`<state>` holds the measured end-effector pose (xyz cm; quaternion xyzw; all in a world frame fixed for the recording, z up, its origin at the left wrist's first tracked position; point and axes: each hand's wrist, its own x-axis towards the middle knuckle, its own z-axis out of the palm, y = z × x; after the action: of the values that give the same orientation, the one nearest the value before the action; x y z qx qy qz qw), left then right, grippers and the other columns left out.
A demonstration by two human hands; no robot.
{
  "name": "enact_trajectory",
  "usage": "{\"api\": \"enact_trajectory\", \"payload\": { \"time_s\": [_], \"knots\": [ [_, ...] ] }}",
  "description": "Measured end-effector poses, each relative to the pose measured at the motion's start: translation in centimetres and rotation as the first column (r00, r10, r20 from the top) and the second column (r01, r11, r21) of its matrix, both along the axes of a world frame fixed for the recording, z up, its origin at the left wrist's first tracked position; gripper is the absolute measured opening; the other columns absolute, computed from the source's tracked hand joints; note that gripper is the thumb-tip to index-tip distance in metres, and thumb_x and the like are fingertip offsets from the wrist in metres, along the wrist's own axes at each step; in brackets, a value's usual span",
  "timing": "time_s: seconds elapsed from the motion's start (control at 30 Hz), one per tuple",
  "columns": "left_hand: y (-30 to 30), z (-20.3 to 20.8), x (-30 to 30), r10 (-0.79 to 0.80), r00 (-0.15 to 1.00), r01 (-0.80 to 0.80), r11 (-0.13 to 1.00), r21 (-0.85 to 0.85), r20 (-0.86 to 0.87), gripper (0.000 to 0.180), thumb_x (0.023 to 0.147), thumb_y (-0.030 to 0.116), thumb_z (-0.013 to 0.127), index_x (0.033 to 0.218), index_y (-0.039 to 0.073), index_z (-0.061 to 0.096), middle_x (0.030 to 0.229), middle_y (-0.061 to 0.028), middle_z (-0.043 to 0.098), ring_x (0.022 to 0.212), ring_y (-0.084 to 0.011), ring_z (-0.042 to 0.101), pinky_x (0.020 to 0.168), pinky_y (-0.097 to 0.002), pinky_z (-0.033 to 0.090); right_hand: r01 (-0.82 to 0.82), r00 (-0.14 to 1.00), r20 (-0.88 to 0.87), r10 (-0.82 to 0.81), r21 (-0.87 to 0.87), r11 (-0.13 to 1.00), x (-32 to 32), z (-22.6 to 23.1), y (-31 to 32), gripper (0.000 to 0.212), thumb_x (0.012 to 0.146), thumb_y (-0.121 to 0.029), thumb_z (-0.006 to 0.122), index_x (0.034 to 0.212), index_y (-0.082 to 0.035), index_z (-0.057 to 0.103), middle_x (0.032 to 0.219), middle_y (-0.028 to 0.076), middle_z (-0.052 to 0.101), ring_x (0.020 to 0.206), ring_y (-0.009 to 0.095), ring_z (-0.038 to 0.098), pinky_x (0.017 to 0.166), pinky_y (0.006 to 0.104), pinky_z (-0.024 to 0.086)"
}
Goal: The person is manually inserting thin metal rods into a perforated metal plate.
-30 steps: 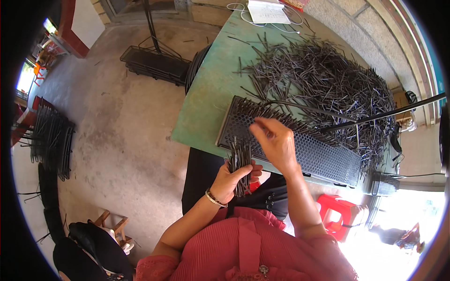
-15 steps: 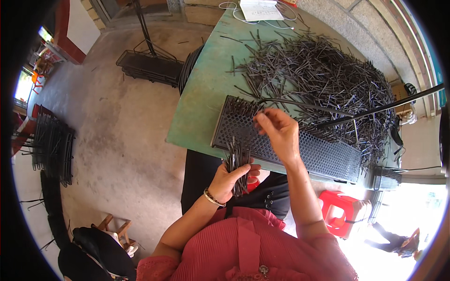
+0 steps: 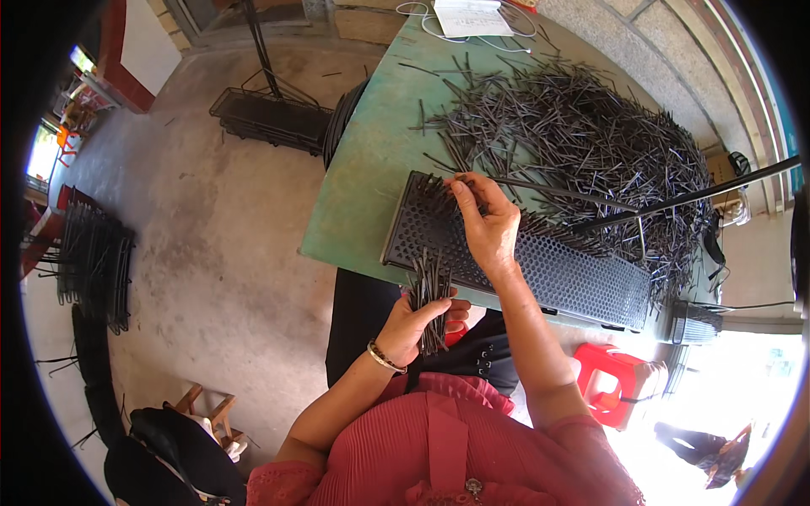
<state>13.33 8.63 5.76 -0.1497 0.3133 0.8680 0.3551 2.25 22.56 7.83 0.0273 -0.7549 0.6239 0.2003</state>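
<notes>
My left hand (image 3: 405, 327), with bracelets on its wrist, is closed around a bundle of thin black strips (image 3: 432, 282), just off the near edge of the table. A long black perforated panel (image 3: 582, 285) lies along that edge of the green table. Rows of upright black strips (image 3: 548, 228) stand along the panel's far side. Over the panel's left part, my right hand (image 3: 489, 226) is closed in a pinch at the row of strips. Whatever sits between its fingertips is too small to make out.
A large heap of loose black strips (image 3: 582, 126) covers the far right of the table (image 3: 350, 190). A long black bar (image 3: 688, 196) crosses above the panel. White paper and a cable (image 3: 472, 18) lie at the back. A red stool (image 3: 609, 384) stands below right; black wire racks (image 3: 97, 261) stand left.
My right hand has moved up and slightly left, from above the panel to the strips at its far edge. My left hand stays nearly still with the bundle.
</notes>
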Motion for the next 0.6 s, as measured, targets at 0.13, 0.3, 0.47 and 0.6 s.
{"api": "enact_trajectory", "payload": {
  "time_s": [0.13,0.3,0.47,0.6],
  "knots": [
    [-0.1,-0.1,0.1,0.007,1.000,-0.007,1.000,0.010,0.010,0.023,0.090,0.009,0.056,0.108,-0.005,0.055,0.103,-0.0204,0.064,0.091,-0.0248,0.065,0.078,-0.0350,0.056,-0.034,0.999,0.028,0.030,0.165,0.986,0.4,0.4,0.1,0.015,0.088,-0.005,0.060,0.100,0.004,0.062,0.092,0.007,0.068,0.082,0.009,0.061,0.075,0.0218,0.048],
    [-0.1,-0.1,0.0,0.017,1.000,-0.018,0.999,0.046,0.025,0.023,0.090,0.009,0.056,0.108,-0.005,0.055,0.103,-0.0207,0.064,0.092,-0.0250,0.065,0.079,-0.0352,0.056,0.042,0.999,0.017,-0.045,0.151,0.988,0.3,0.3,0.0,0.013,0.083,-0.007,0.066,0.096,-0.003,0.067,0.087,0.007,0.070,0.077,0.017,0.059,0.073,0.0276,0.048],
    [-0.2,-0.1,0.0,0.006,1.000,-0.006,1.000,0.018,-0.016,0.022,0.090,0.008,0.056,0.108,-0.005,0.055,0.103,-0.0202,0.064,0.092,-0.0244,0.065,0.079,-0.0348,0.056,0.035,0.999,0.003,-0.037,0.247,0.969,0.4,-0.2,0.5,0.014,0.087,-0.005,0.062,0.100,0.000,0.063,0.091,0.008,0.069,0.081,0.010,0.062,0.073,0.0227,0.049],
    [-0.2,-0.1,0.0,0.003,1.000,-0.003,1.000,0.010,-0.018,0.022,0.090,0.008,0.056,0.108,-0.005,0.055,0.103,-0.0194,0.064,0.092,-0.0237,0.065,0.078,-0.0343,0.056,0.039,0.998,-0.068,-0.018,0.318,0.947,0.6,-0.4,0.1,0.014,0.085,-0.004,0.064,0.099,-0.002,0.064,0.089,0.007,0.068,0.082,0.012,0.061,0.072,0.0244,0.049]
  ]
}}
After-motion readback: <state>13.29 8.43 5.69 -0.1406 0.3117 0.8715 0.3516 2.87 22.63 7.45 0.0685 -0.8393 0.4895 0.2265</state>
